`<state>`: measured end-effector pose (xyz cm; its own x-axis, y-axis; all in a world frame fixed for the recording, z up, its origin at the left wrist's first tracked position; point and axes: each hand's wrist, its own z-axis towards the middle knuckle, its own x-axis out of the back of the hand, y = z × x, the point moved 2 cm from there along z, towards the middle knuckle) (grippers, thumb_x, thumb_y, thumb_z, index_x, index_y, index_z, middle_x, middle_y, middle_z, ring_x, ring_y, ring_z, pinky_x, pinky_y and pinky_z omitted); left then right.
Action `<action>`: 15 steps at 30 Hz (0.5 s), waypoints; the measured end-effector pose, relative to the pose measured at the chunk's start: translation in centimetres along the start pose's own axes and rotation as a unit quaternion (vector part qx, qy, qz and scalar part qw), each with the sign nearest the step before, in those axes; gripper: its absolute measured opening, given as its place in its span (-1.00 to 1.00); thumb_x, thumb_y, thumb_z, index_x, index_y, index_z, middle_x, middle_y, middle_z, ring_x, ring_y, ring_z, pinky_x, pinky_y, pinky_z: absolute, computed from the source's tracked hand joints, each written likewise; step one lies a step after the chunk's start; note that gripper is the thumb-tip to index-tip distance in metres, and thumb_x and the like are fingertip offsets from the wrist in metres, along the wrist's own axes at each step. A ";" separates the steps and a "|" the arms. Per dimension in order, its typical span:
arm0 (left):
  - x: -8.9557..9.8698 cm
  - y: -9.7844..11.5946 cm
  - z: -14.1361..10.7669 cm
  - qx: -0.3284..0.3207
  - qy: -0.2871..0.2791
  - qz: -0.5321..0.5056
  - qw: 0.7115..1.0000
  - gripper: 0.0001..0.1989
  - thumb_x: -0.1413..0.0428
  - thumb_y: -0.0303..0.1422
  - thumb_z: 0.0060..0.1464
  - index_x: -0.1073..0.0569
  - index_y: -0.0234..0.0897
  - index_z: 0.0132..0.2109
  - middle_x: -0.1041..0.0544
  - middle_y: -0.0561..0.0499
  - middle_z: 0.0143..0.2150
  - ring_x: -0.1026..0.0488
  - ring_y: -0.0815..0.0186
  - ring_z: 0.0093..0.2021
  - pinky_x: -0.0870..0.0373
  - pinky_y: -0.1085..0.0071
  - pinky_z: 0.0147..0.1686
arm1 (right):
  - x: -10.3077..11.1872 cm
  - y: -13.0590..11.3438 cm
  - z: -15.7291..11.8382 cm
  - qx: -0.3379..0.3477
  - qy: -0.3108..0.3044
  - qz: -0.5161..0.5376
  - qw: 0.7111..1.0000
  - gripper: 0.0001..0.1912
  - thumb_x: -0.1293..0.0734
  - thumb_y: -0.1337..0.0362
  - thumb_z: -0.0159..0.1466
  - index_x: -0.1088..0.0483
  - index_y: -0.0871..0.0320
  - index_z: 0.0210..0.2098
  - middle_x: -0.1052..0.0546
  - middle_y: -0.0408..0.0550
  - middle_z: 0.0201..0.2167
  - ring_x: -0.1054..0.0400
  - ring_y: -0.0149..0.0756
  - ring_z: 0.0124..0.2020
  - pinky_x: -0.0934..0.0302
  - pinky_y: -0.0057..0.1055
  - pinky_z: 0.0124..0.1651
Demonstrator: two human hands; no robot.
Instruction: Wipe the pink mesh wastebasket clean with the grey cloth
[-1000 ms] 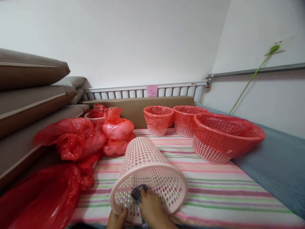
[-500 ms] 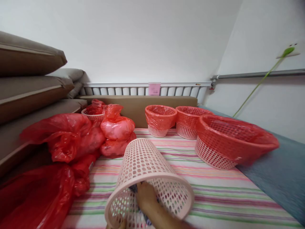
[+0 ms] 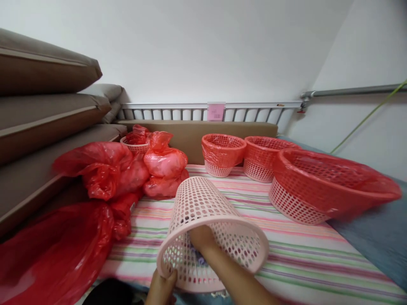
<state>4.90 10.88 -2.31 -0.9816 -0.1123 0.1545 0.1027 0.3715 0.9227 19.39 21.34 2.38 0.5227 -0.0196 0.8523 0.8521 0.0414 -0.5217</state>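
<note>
A pink perforated basket (image 3: 203, 199) lies tilted on its side on the striped cloth (image 3: 286, 271), its mouth facing me. My left hand (image 3: 163, 286) grips the rim at the lower left, thumb on the inside. Deep inside the basket is my right hand (image 3: 202, 239), bent at the wrist, with its fingers hidden. A bluish-purple patterned cloth (image 3: 199, 257) shows beside and beneath that hand. Whether the fingers hold it cannot be seen clearly.
Three baskets lined with red bags (image 3: 224, 148) stand at the back and right. Filled red bags (image 3: 165, 163) and a loose red bag (image 3: 60, 250) lie left, beside stacked cushions (image 3: 41, 114). A radiator (image 3: 187, 112) runs along the wall.
My right hand has reached deeper into the basket. My left hand shows more fully at the rim. The view has shifted, so the surroundings on the bed appear further right.
</note>
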 end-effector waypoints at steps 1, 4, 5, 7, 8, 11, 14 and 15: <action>-0.1 0.1 -0.1 -0.008 -0.004 0.003 1.000 -0.68 -0.13 -0.15 -0.14 -0.33 -0.31 -0.31 -0.30 0.20 -0.79 -0.23 0.39 -0.85 -0.06 0.55 -0.84 | -0.4 0.3 -1.4 -0.006 -0.019 -0.029 0.999 -0.61 -0.14 0.34 0.18 -0.38 0.20 -0.03 -0.49 0.18 -0.13 -0.37 0.01 -0.08 -0.19 -0.08 -0.04; -0.1 0.7 -0.5 -0.026 -0.011 0.000 1.000 -0.65 -0.13 -0.14 -0.15 -0.37 -0.35 -0.30 -0.31 0.21 -0.78 -0.20 0.43 -0.87 -0.09 0.55 -0.82 | -1.6 1.0 -6.4 0.021 -0.050 -0.136 0.989 -0.62 -0.19 0.39 0.09 -0.42 0.18 -0.11 -0.52 0.17 -0.28 -0.42 0.00 -0.23 -0.25 -0.18 -0.19; 0.0 0.9 -0.7 -0.026 -0.009 -0.004 1.000 -0.59 -0.14 -0.13 -0.17 -0.38 -0.37 -0.25 -0.32 0.20 -0.77 -0.19 0.44 -0.87 -0.11 0.55 -0.82 | -1.9 1.1 -8.0 0.037 -0.057 -0.163 0.984 -0.62 -0.20 0.40 0.07 -0.42 0.15 -0.12 -0.52 0.15 -0.29 -0.42 -0.02 -0.24 -0.25 -0.22 -0.21; 0.2 1.3 -1.1 -0.015 -0.003 -0.005 1.000 -0.45 -0.17 -0.10 -0.20 -0.37 -0.38 -0.10 -0.37 0.18 -0.73 -0.21 0.41 -0.85 -0.15 0.51 -0.81 | -2.3 1.2 -10.4 0.056 -0.065 -0.182 0.980 -0.62 -0.21 0.41 0.05 -0.42 0.11 -0.14 -0.52 0.12 -0.28 -0.43 -0.04 -0.25 -0.24 -0.26 -0.23; 0.4 1.5 -1.3 -0.009 -0.002 -0.001 1.000 -0.41 -0.18 -0.09 -0.21 -0.36 -0.37 -0.06 -0.41 0.15 -0.70 -0.24 0.39 -0.84 -0.19 0.49 -0.80 | -2.3 1.2 -11.0 0.061 -0.067 -0.181 0.979 -0.62 -0.22 0.41 0.04 -0.42 0.10 -0.15 -0.52 0.11 -0.28 -0.43 -0.05 -0.26 -0.24 -0.27 -0.24; 0.9 2.0 -1.4 -0.013 -0.007 0.014 1.000 -0.53 -0.19 -0.09 -0.21 -0.43 -0.32 -0.17 -0.48 0.04 -0.61 -0.38 0.28 -0.72 -0.32 0.43 -0.73 | -2.2 0.8 -9.8 0.070 -0.069 -0.173 0.980 -0.63 -0.18 0.44 0.06 -0.42 0.12 -0.15 -0.53 0.10 -0.28 -0.43 -0.06 -0.25 -0.24 -0.26 -0.22; 1.4 2.0 -0.7 -0.042 -0.011 0.016 0.999 -0.65 -0.23 -0.14 -0.28 -0.45 -0.28 -0.36 -0.53 -0.06 -0.51 -0.50 0.12 -0.46 -0.44 0.38 -0.55 | -1.6 0.2 -5.2 0.037 -0.070 -0.137 0.987 -0.63 -0.16 0.46 0.10 -0.42 0.18 -0.14 -0.52 0.14 -0.26 -0.42 -0.02 -0.21 -0.23 -0.19 -0.17; 1.5 1.9 -0.4 -0.054 -0.008 0.016 0.998 -0.67 -0.25 -0.17 -0.32 -0.45 -0.27 -0.39 -0.55 -0.08 -0.47 -0.51 0.08 -0.36 -0.47 0.37 -0.46 | -1.3 0.0 -3.5 0.023 -0.063 -0.116 0.991 -0.62 -0.16 0.45 0.13 -0.40 0.18 -0.09 -0.51 0.15 -0.20 -0.39 -0.01 -0.15 -0.22 -0.16 -0.12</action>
<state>3.66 11.04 -0.18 -0.9797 -0.0875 0.1805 0.1506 0.2729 0.9502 18.74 17.90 1.13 0.3029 0.0901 0.9487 0.9456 0.0953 -0.3110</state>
